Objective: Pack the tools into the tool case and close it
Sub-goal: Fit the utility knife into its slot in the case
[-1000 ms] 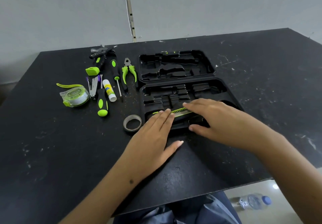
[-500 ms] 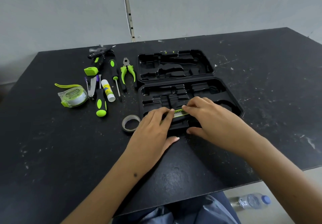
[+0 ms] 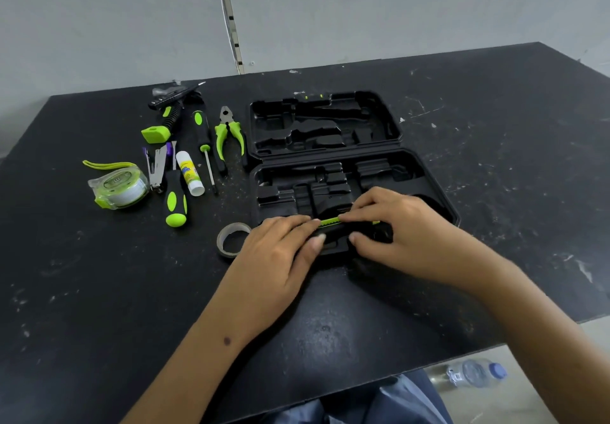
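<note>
Nearest the camera, a plastic water bottle (image 3: 475,373) lies on the floor below the front edge of the black tabletop (image 3: 99,291). Above it, both forearms reach forward over the tabletop to the near half of the open tool case (image 3: 425,172). The left hand (image 3: 280,252) and the right hand (image 3: 406,225) meet over a black and green utility knife (image 3: 330,225) that lies across the front slot of the case's near tray; each hand has its fingers curled onto the knife from above with the thumb against its near side, so the knife is pinched between fingers and thumb at both ends. Only the middle of the knife, with its green strip, shows between the hands. Just left of the left hand a roll of tape (image 3: 232,238) lies flat on the tabletop, touching the case's front left corner. Farther left and back lie a green-handled screwdriver (image 3: 175,199), a tape measure (image 3: 118,187), a stapler (image 3: 156,169) and a glue stick (image 3: 189,172). Behind those are a second screwdriver (image 3: 203,139), pliers (image 3: 229,136) just beside the case's lid, and a hammer (image 3: 168,116). The lid half (image 3: 323,123) lies open flat behind the near tray, its moulded recesses unfilled.
</note>
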